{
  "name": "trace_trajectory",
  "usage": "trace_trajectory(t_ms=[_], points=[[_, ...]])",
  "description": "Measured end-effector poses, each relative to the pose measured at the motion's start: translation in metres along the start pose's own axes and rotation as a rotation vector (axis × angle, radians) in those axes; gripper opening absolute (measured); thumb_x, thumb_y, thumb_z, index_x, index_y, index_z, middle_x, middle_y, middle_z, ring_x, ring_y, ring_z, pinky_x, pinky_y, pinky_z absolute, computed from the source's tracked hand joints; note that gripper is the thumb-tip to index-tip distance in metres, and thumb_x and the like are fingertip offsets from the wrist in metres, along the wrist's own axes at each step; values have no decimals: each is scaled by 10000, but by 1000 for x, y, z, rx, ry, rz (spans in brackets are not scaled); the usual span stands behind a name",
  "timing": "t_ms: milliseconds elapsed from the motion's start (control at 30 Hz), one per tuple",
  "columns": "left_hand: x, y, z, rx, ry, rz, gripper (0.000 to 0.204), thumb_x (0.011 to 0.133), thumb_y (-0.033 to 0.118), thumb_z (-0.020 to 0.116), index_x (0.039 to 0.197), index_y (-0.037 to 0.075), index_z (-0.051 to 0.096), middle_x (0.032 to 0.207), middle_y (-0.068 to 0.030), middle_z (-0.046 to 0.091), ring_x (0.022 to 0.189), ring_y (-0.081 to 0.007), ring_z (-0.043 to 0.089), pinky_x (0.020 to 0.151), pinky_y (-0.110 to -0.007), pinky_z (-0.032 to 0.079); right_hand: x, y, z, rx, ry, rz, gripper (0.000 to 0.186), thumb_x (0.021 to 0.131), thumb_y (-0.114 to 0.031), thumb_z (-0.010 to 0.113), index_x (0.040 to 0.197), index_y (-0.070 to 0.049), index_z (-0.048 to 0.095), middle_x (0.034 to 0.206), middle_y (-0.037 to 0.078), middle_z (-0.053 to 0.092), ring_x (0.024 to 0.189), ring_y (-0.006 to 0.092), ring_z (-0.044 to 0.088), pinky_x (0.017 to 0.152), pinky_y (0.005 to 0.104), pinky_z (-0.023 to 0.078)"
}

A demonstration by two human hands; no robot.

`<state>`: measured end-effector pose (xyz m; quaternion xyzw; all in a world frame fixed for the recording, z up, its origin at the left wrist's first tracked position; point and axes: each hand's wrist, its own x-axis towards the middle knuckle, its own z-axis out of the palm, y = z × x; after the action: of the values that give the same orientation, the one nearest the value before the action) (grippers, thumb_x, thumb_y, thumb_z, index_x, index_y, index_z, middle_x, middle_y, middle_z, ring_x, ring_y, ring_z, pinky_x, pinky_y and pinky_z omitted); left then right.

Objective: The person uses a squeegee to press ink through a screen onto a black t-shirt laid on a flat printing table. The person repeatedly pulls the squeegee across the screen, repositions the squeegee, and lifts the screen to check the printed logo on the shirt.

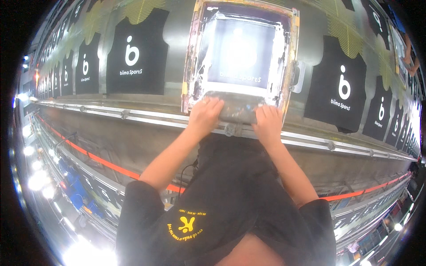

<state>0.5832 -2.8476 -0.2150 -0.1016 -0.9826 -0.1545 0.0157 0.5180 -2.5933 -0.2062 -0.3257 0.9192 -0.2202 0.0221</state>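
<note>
A screen-printing frame [293, 48] with worn, ink-stained edges lies on the long table in front of me. White ink [205, 66] is smeared along the sides of its mesh, and a pale printed design shows through the middle. At the frame's near end is a dark grey squeegee [237, 107], lying crosswise. My left hand [205, 116] is closed around its left end, and my right hand [269, 123] around its right end. The squeegee's lower edge and my thumbs are hidden.
Black garment pieces with white prints lie in a row on both sides, one at left [137, 57], another at right [339, 84]. A metal rail [310, 142] with clamps follows the table's near edge. At the far right, another person's hand [412, 66] shows.
</note>
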Motion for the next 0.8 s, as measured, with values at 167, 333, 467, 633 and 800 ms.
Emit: trace_trajectory(t_ms=[167,333,467,633,800], points=[[14,10,-52,-76,-274,-21,400,646,223,890,970,91,696,963,-69,717,907,-267,711,749,-410,558,3,-5,-40,87,-137,-28,434,632,-195,924,917,-106,609,901,59,595,919,283,607,868,441,418],[147,-52,-49,-86,-238,49,471,817,557,809,835,96,714,809,-118,714,770,-340,720,683,-475,569,108,51,-48,-34,23,-68,379,786,-384,866,855,-94,633,775,91,606,794,312,612,828,429,419],[282,-106,-65,70,-385,6,640,793,735,746,928,110,762,889,-129,750,876,-345,737,757,-503,574,244,100,-69,-34,-261,171,524,821,-555,801,903,-50,691,893,147,721,909,350,685,850,488,449],[350,-137,-52,31,-258,-14,663,782,745,742,949,104,771,841,-122,747,862,-350,735,748,-484,557,308,152,-34,-75,29,101,542,793,-536,833,962,-29,742,975,137,754,912,358,701,845,515,470],[326,-135,-33,47,-166,42,607,789,709,749,907,114,765,808,-100,738,791,-317,731,695,-468,550,288,146,-23,-109,27,61,536,761,-519,862,789,-16,677,801,148,704,818,368,687,785,478,487]])
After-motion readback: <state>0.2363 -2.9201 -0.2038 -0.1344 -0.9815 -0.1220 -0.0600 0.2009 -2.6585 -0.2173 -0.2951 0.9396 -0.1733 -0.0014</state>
